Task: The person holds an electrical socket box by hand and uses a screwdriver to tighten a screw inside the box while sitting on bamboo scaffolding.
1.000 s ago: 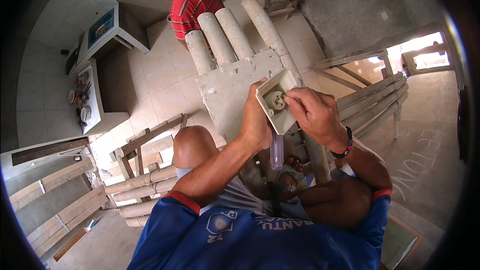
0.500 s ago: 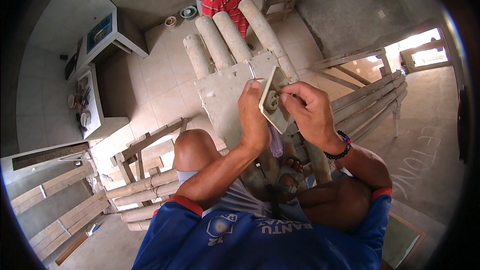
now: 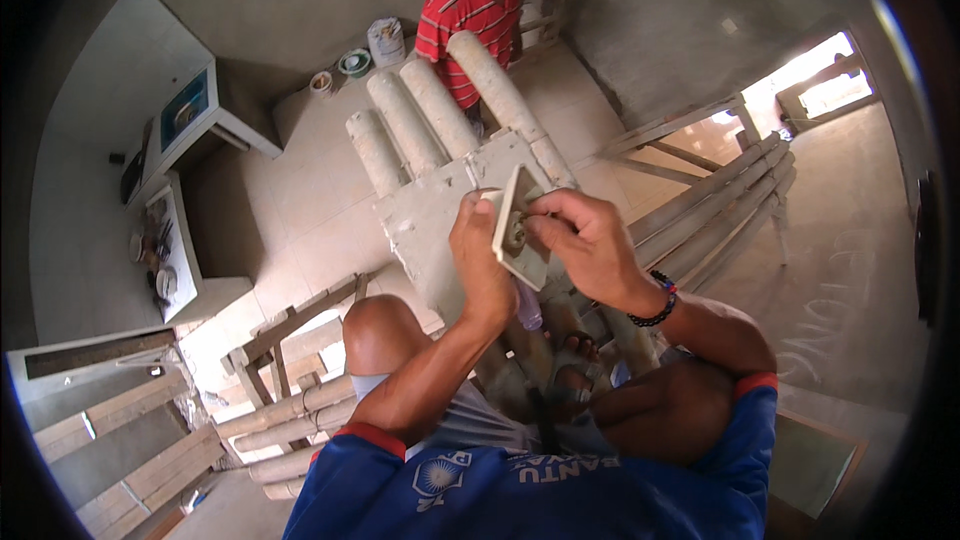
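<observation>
My left hand (image 3: pixel 483 260) is closed round the edge of a cream square plate (image 3: pixel 528 265), which is tilted up on its side. A round fitting (image 3: pixel 516 231) sits in the middle of the plate. My right hand (image 3: pixel 592 240) has its thumb and finger pinched at this fitting; whatever small part lies between the fingertips is hidden. A screwdriver's clear purple handle (image 3: pixel 528 310) shows below my left hand, and its thin shaft pokes out above the thumb, so that hand holds it as well. Beneath both hands lies a rough grey board (image 3: pixel 425 225).
Several plaster-smeared bamboo poles (image 3: pixel 420 125) carry the board. A person in a red striped shirt (image 3: pixel 460 25) stands beyond it. A white sack (image 3: pixel 386 42) and a green tub (image 3: pixel 354 64) are by the wall. Bamboo rails (image 3: pixel 700 205) run at the right, a counter (image 3: pixel 200 290) at the left.
My hands and the plate sit a little further left and lower in the picture as the view shifts. The other person and the sack show more fully. The grip looks the same.
</observation>
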The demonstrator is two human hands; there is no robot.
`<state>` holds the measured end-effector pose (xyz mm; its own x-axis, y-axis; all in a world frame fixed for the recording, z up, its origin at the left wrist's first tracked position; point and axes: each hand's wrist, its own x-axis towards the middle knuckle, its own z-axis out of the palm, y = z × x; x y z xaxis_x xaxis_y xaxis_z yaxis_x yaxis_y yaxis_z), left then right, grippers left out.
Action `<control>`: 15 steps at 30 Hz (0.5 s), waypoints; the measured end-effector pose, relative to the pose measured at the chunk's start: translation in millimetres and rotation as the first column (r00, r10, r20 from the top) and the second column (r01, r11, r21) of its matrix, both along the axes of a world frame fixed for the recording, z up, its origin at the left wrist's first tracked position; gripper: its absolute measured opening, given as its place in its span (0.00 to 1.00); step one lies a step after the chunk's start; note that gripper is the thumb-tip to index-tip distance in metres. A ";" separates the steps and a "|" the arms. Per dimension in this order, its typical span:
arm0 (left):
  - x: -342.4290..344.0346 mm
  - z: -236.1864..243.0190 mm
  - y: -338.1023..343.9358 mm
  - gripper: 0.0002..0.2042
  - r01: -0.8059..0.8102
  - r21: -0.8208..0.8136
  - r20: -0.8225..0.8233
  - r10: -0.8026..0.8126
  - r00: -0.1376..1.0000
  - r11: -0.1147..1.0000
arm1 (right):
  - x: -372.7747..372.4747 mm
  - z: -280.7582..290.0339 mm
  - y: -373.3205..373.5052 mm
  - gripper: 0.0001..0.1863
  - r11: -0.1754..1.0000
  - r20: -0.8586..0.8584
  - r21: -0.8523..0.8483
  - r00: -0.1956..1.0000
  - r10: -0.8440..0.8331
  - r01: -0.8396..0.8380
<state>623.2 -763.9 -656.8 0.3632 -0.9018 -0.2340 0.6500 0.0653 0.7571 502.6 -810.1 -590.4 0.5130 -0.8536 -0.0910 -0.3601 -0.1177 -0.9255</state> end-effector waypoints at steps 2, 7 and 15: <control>-16.4 10.2 -11.4 0.16 -0.056 0.006 -0.019 0.056 0.998 0.998 | -9.9 1.7 -4.2 0.06 0.997 0.023 -0.068 0.999 -0.045 0.046; -15.6 -13.7 -7.8 0.19 -0.004 -0.059 0.126 0.012 0.992 0.998 | -18.1 -9.7 -15.7 0.08 0.969 0.078 -0.247 0.996 0.037 -0.017; -26.8 -43.9 -27.9 0.22 0.154 0.064 -0.095 -0.148 0.984 0.986 | -43.9 -12.5 -12.5 0.08 0.984 0.068 -0.171 0.997 -0.036 0.047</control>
